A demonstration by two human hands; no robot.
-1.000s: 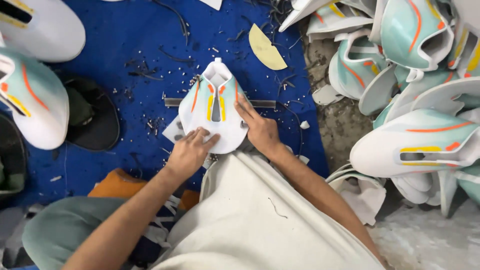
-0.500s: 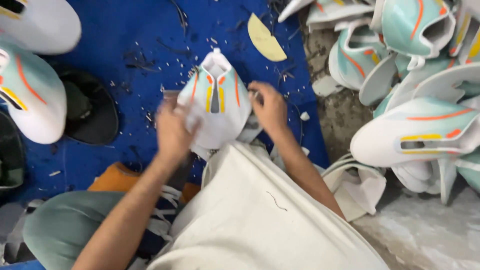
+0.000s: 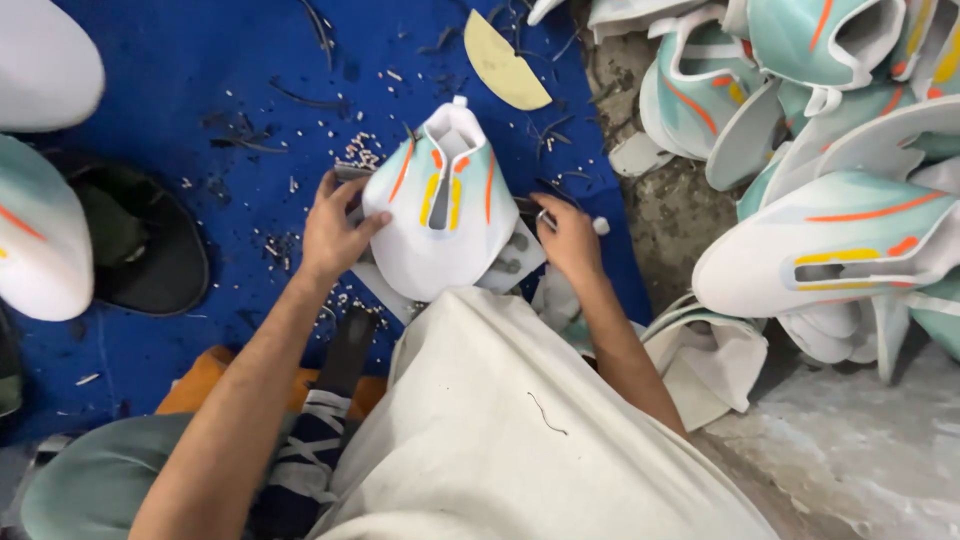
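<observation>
A white and mint shoe upper (image 3: pixel 445 210) with orange and yellow stripes stands toe-down on the blue mat (image 3: pixel 230 110) in front of me. My left hand (image 3: pixel 335 225) grips its left side, thumb pressed on the white toe area. My right hand (image 3: pixel 568 237) is at its right side, fingers curled near the lower edge by a grey insole piece (image 3: pixel 510 260); whether it grips the upper is hard to tell. A thin metal bar (image 3: pixel 345 175) lies behind the upper.
A heap of similar finished uppers (image 3: pixel 830 250) lies on the right. More uppers (image 3: pixel 40 240) and a black mould (image 3: pixel 140 250) lie at left. A yellow half-moon piece (image 3: pixel 500 65) and scattered offcuts lie on the mat. My lap cloth (image 3: pixel 520 430) fills the foreground.
The upper has been lifted and turned more upright. My left hand moved from its lower edge to its left side; my right hand shifted to the lower right.
</observation>
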